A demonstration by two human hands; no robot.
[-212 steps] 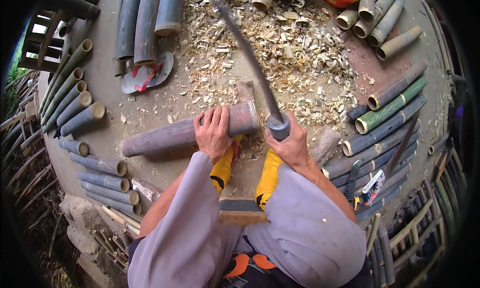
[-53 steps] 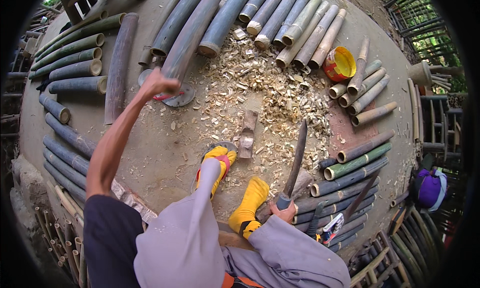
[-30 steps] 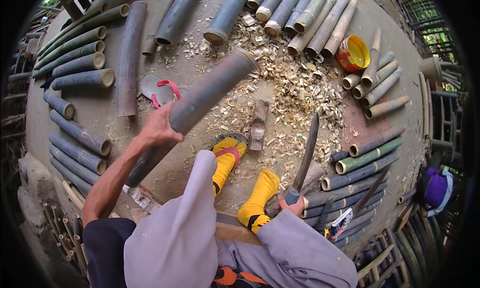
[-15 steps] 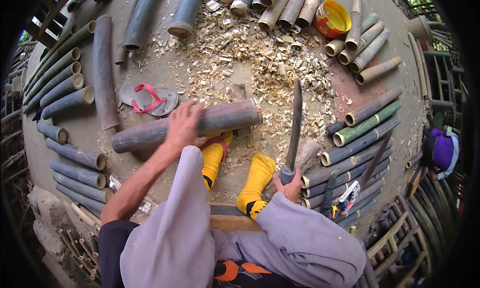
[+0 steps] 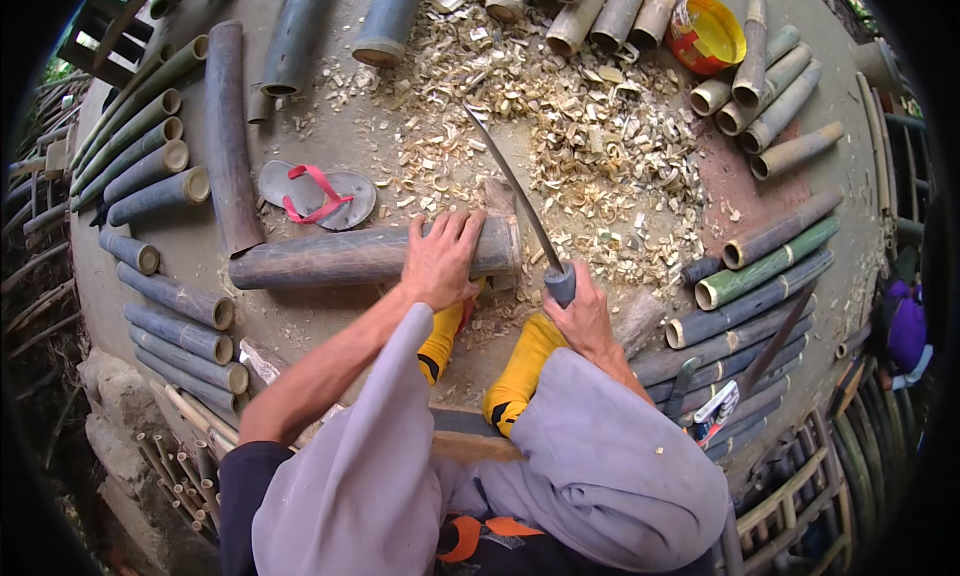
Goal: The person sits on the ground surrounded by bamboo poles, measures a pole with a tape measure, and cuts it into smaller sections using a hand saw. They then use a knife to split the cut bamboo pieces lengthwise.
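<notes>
A thick, dark grey-brown bamboo tube [image 5: 335, 256] lies crosswise in front of my feet. My left hand [image 5: 440, 256] grips it from above near its right end, fingers bent over the far side. Closed round the dark handle of a machete [image 5: 517, 189], my right hand [image 5: 580, 301] is to the right of the tube. The long, slightly curved blade points up and away to the left, apart from the bamboo. Beneath the tube's right end, a wooden block [image 5: 497, 198] shows only in part.
Pale bamboo chips [image 5: 610, 156] cover the ground ahead. A flip-flop [image 5: 345, 198] with red straps lies beyond the tube. Cut bamboo pieces [image 5: 160, 171] line both sides and the back. A red-and-yellow bucket [image 5: 690, 56] stands far right. Another blade [image 5: 785, 336] lies among the right-hand bamboo.
My left hand has slid toward the tube's right end, and the tube lies more level across the view. My right hand has risen; the machete blade has swung left toward the tube.
</notes>
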